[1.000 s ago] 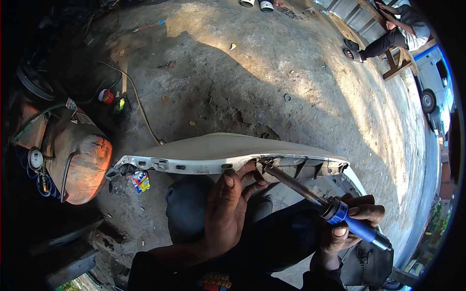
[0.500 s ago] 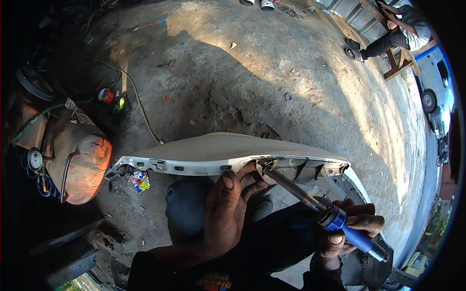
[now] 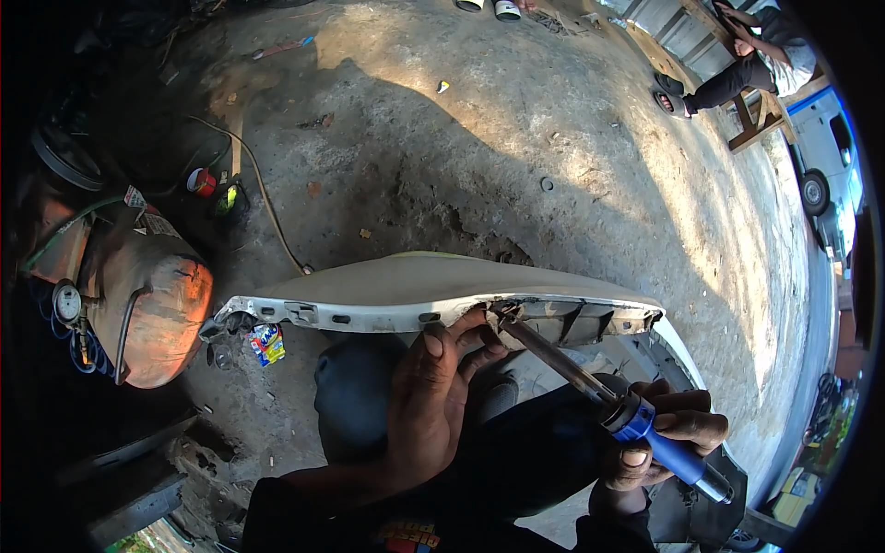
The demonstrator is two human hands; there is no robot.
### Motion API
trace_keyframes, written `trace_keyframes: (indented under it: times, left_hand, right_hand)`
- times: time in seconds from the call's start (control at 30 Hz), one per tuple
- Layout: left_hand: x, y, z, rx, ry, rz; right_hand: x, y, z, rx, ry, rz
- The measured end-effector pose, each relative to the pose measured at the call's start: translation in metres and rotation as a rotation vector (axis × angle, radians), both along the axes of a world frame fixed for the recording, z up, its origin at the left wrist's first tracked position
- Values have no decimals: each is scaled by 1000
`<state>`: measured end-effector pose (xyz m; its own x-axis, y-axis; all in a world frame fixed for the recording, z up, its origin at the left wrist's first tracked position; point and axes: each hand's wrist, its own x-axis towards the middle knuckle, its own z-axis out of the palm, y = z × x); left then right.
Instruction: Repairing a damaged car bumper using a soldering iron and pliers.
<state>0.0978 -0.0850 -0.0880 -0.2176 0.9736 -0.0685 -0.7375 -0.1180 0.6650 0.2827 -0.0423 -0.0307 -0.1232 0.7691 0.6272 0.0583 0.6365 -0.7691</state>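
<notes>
A grey and white car bumper [image 3: 369, 281] lies across the middle, its white flanged edge turned toward me. My left hand [image 3: 433, 378] is closed at this edge, thumb raised and fingertips against the rim beside a broken, ragged spot. In my right hand [image 3: 668, 433] is a blue-handled tool with a long metal barrel [image 3: 562, 361]; thumb and fingers wrap round the handle. The barrel slants up and left, its tip at the ragged spot close to my left fingertips. Whether the tip touches the plastic is hard to see.
An orange rusty tank [image 3: 166, 318] with a gauge stands at left, a hose [image 3: 267, 198] running near it. A red tin [image 3: 201, 182] and a bright packet [image 3: 267, 345] lie on the ground. One person [image 3: 770, 60] sits far right, near a blue and white vehicle [image 3: 820, 138].
The blue handle has shifted very slightly left and down with my right hand. My left hand and the bumper hold their places.
</notes>
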Motion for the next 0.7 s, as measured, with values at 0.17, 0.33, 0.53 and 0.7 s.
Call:
trace_keyframes:
  times: [0.17, 0.33, 0.53, 0.7]
  left_hand:
    - [0, 1, 1, 5, -15, -14]
    - [0, 0, -3, 1, 16, -1]
    - [1, 1, -6, 26, -13, 9]
    - [0, 0, -6, 34, -6, 0]
  right_hand:
    - [2, -1, 2, 4, -40, -7]
    - [-1, -2, -1, -28, -27, -37]
    - [-1, -2, -5, -69, -72, -319]
    - [-4, -2, -2, -94, -103, -323]
